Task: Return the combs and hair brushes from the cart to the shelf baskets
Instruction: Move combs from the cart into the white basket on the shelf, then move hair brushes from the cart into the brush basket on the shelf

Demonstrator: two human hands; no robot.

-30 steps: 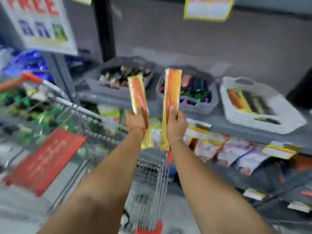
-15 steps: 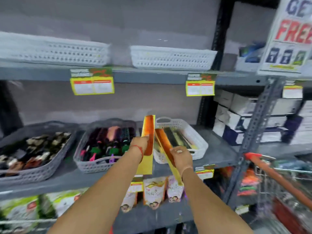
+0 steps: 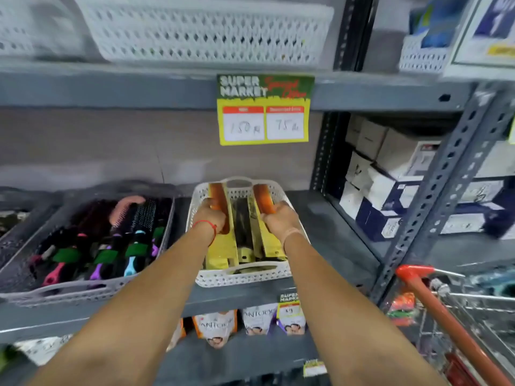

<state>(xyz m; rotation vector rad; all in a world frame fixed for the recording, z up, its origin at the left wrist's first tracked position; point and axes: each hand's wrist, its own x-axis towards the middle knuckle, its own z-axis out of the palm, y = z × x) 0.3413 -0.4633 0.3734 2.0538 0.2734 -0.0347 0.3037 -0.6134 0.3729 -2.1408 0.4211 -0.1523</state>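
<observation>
Shelf closer now, white basket [image 3: 242,275], both packaged combs lowered inside, left hand [image 3: 213,217], right hand [image 3: 278,220], fingers clamped on them

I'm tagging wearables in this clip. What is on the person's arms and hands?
Both forearms are bare, with no sleeves or gloves in view. The left hand has a thin red thread bracelet around its wrist. The right hand shows a pale thin wrist band. No rings or watch can be made out.
</observation>
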